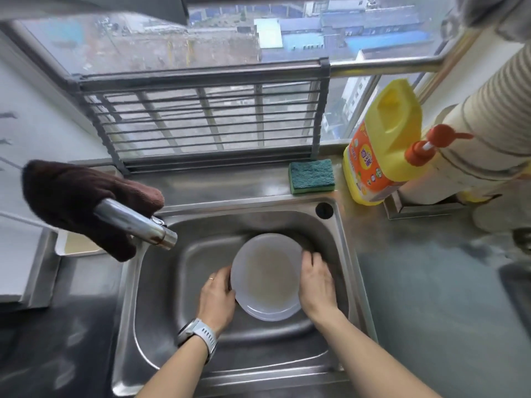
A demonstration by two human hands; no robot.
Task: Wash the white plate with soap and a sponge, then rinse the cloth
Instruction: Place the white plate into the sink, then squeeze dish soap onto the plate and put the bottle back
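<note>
A white plate [265,275] with a brownish smear in its middle lies in the steel sink [161,282]. My left hand [217,300] grips its left rim and my right hand [316,282] grips its right rim. A green and yellow sponge [311,176] rests on the ledge behind the sink. To the sponge's right stands a yellow soap bottle [382,150] with an orange pump. A dark brown cloth [71,202] hangs over the chrome tap [135,222] at the left.
A grey folding rack [207,116] leans against the window behind the sink. A striped paper roll [482,145] stands at the far right. The steel counter [431,297] extends right of the sink. A white tray [77,245] sits under the cloth at the left.
</note>
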